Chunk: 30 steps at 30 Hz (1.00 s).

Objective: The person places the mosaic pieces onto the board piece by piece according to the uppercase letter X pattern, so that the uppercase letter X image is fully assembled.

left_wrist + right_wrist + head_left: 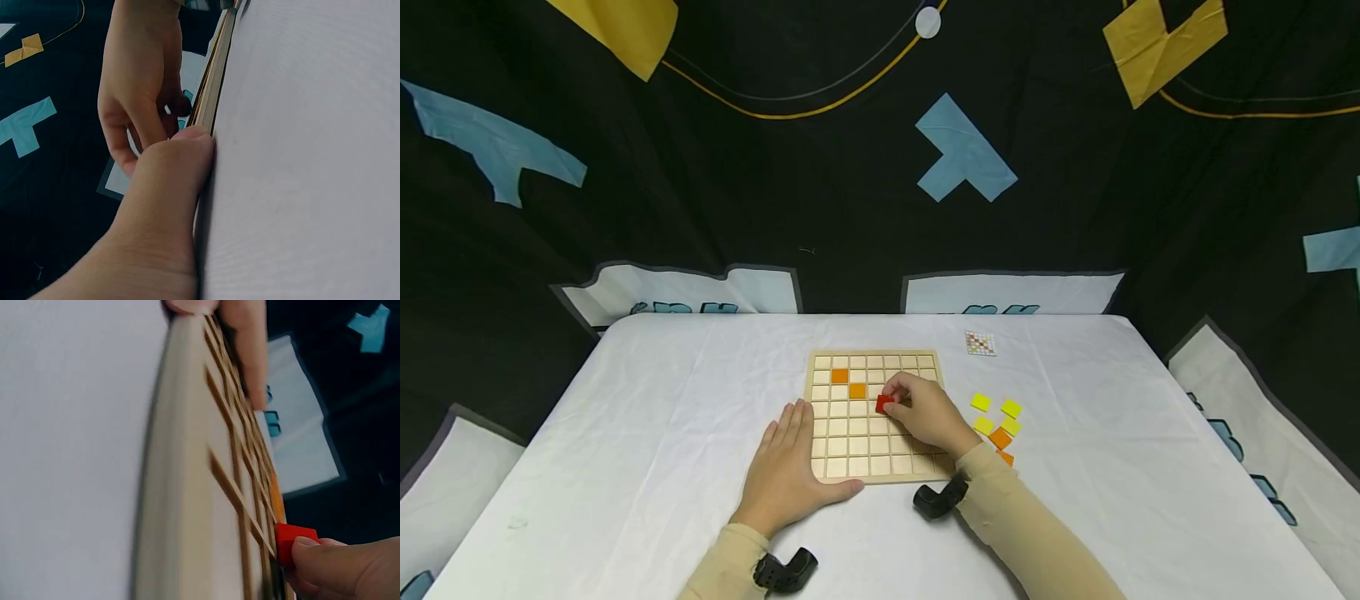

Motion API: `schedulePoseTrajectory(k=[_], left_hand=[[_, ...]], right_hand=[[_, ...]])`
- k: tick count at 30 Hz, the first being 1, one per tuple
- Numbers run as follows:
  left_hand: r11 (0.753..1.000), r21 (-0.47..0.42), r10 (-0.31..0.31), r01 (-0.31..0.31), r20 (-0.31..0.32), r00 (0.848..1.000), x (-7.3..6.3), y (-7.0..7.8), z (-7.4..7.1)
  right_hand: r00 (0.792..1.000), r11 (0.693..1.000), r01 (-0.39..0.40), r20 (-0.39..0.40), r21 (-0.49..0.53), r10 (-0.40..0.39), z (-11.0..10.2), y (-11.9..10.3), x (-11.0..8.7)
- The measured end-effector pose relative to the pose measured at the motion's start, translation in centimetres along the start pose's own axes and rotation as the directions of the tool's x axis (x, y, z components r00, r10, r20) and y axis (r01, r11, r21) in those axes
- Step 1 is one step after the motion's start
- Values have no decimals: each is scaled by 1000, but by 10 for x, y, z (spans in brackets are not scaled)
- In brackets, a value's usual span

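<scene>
A square wooden grid board [847, 446] lies on the white table, with one orange tile [839, 376] and a second orange tile [857, 391] in its cells. Over the board's middle, my right hand [928, 411] pinches a red tile [883, 404] between thumb and fingers. In the right wrist view the red tile [287, 544] is at the grid surface; whether it touches cannot be told. My left hand [790, 467] rests at the board's left side with fingers straight. Its thumb [181, 156] lies against the near edge of the board.
To the right of the board lie several loose yellow tiles [981, 402] and orange tiles [1000, 438], partly behind the right forearm. A small card with a coloured grid pattern [981, 343] sits farther back. Dark cloth [850, 208] hangs behind the white table [662, 417].
</scene>
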<state>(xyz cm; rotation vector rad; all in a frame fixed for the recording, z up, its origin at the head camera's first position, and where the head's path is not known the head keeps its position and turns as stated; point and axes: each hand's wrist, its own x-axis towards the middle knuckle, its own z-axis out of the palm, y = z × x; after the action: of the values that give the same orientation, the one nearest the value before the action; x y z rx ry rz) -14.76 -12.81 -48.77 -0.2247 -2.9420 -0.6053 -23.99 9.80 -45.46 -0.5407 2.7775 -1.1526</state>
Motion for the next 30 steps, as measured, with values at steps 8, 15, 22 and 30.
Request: schedulePoseTrajectory(k=[8, 15, 22, 30], left_hand=[[1000, -1, 5, -5, -3, 1000, 1, 0, -1], [1000, -4, 7, -7, -5, 1000, 1, 2, -2], [1000, -5, -5, 5, 7, 1000, -2, 0, 0], [1000, -13, -11, 12, 11, 1000, 0, -2, 2]], right_hand=[[1000, 993, 23, 18, -120, -21, 8, -10, 4], [998, 979, 60, 18, -194, -58, 7, -10, 0], [995, 963, 84, 73, -257, -68, 2, -5, -10], [998, 959, 53, 45, -278, -42, -26, 6, -35]])
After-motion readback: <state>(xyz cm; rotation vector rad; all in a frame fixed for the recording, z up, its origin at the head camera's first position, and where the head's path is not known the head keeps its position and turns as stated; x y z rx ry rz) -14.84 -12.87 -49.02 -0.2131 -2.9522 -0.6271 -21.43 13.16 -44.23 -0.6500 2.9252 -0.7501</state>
